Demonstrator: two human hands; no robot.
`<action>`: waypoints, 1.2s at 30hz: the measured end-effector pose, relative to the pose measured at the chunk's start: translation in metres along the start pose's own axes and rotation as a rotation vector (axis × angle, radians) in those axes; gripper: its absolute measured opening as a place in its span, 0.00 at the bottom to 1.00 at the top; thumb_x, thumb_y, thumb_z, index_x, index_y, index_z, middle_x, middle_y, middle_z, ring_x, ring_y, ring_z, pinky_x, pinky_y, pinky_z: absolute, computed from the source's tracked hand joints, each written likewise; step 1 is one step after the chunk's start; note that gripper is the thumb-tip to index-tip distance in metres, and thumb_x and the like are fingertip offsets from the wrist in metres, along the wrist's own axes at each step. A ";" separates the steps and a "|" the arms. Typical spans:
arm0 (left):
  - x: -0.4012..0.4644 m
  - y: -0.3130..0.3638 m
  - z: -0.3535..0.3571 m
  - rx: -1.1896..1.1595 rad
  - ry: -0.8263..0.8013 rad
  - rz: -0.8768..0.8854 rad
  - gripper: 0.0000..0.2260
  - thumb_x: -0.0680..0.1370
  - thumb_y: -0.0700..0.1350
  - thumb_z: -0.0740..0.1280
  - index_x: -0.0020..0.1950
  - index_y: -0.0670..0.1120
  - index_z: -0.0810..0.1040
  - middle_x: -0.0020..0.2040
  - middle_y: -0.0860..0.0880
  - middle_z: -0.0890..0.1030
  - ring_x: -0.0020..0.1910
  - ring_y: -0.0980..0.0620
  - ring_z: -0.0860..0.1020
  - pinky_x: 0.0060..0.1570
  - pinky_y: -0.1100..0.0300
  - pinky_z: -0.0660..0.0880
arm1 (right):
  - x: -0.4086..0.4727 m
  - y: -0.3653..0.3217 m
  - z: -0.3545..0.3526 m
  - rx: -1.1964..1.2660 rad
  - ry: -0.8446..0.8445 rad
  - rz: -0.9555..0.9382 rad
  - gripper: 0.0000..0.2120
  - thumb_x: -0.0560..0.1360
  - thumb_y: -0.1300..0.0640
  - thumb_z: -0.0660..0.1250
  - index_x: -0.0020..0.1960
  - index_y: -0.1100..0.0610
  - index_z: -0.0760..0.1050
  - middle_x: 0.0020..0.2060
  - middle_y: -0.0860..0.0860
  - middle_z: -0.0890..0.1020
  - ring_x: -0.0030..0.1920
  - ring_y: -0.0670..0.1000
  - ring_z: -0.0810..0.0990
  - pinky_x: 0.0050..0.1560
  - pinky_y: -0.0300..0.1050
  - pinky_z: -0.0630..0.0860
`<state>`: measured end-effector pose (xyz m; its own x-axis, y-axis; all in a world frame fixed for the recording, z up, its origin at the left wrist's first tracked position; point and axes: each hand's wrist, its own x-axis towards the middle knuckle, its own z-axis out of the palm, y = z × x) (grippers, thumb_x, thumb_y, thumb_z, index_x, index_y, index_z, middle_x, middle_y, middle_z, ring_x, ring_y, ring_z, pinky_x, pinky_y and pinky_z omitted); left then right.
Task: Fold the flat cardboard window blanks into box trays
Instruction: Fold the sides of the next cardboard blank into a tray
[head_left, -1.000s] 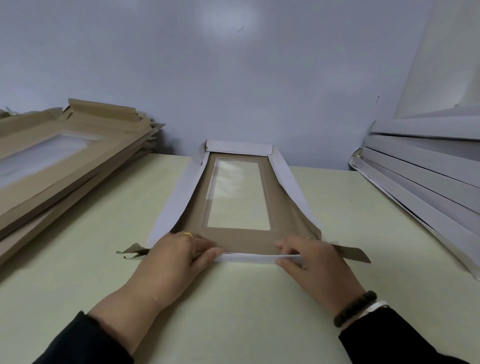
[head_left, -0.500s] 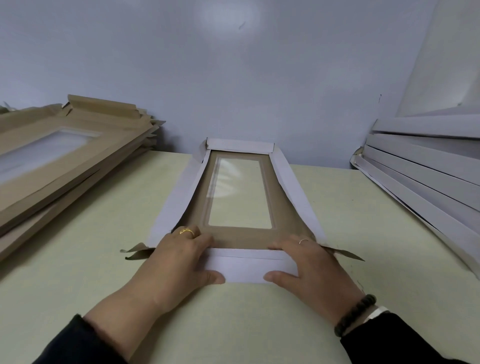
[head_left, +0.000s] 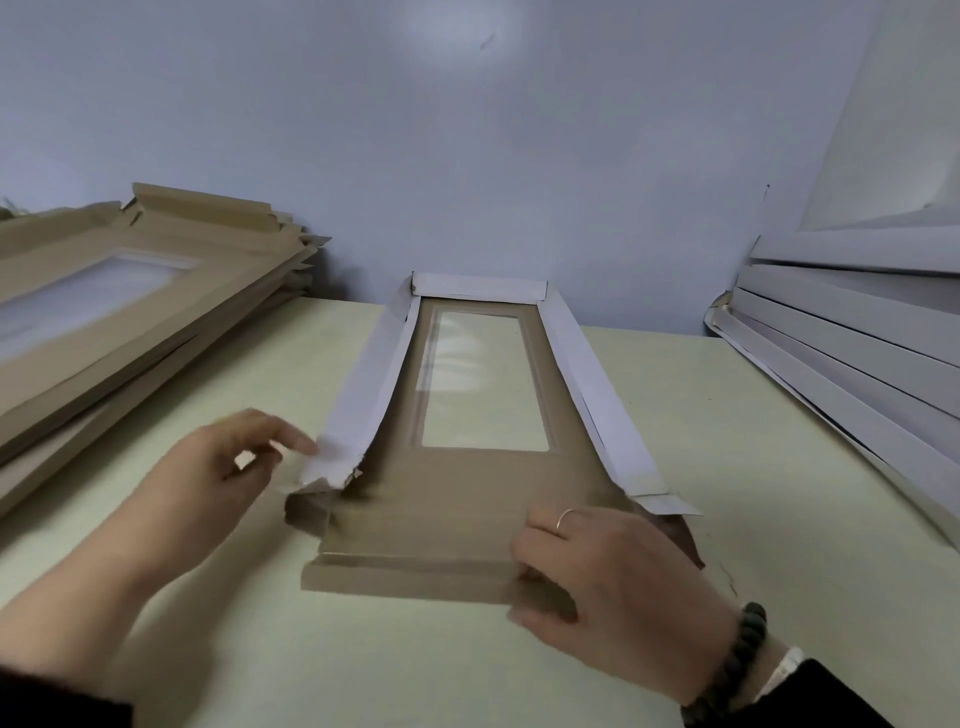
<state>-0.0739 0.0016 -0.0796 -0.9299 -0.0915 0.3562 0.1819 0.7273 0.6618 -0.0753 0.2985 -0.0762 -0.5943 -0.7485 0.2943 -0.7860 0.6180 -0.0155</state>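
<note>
Blank (head_left: 467, 499) lying mid-bench, long axis running straight from the near edge toward the far edge, window (head_left: 480, 379) in the far half. Far flap and both long side flaps (head_left: 592, 395) already raised, white faces turned inward; near end flap (head_left: 410, 574) lying flat and brown toward the near edge.

Right hand (head_left: 618, 587) resting on the near right corner of the blank, fingers laid over the panel and thumb down at the end flap's edge; whether the thumb tucks under, cannot tell. Grip there pressing rather than pinching.

Left hand (head_left: 218, 467) just off the near left corner, fingers loosely spread and holding nothing, fingertips (head_left: 304, 444) reaching rightward to the near end of the left side flap (head_left: 363, 395), touching or almost so. That flap's end torn-looking and sagging beside a small brown corner tab (head_left: 306, 506).

Deciding relation: loose corner lying directly right of the left hand, nearer to it than to the right. Likely next: tucking that tab inward, then lifting the end flap along its short crease, across the long axis.

Stacks of blanks (head_left: 130, 312) at the left edge, white stacked pieces (head_left: 852, 332) at the right.
</note>
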 end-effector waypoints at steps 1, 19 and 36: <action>-0.001 -0.005 -0.002 -0.088 -0.099 -0.024 0.27 0.74 0.24 0.60 0.38 0.58 0.82 0.43 0.52 0.80 0.40 0.51 0.77 0.45 0.58 0.73 | 0.001 0.000 0.002 0.048 -0.058 0.024 0.11 0.65 0.45 0.70 0.40 0.50 0.71 0.36 0.44 0.74 0.33 0.46 0.75 0.31 0.37 0.71; -0.002 0.010 0.032 0.219 -0.182 0.188 0.14 0.79 0.46 0.61 0.38 0.60 0.79 0.40 0.61 0.72 0.40 0.61 0.73 0.37 0.68 0.67 | 0.001 0.004 0.001 0.307 0.145 0.144 0.13 0.73 0.45 0.60 0.46 0.53 0.77 0.34 0.39 0.72 0.34 0.42 0.73 0.39 0.38 0.72; -0.004 0.008 0.035 0.242 -0.204 0.145 0.18 0.81 0.38 0.54 0.66 0.52 0.72 0.42 0.60 0.67 0.40 0.62 0.70 0.39 0.71 0.65 | -0.040 0.084 0.000 0.703 0.080 0.550 0.27 0.66 0.81 0.60 0.34 0.51 0.82 0.45 0.44 0.82 0.45 0.35 0.78 0.42 0.25 0.69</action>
<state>-0.0798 0.0317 -0.0988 -0.9493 0.1446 0.2791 0.2581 0.8653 0.4298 -0.1178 0.3804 -0.0895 -0.9248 -0.3547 0.1376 -0.3317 0.5744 -0.7484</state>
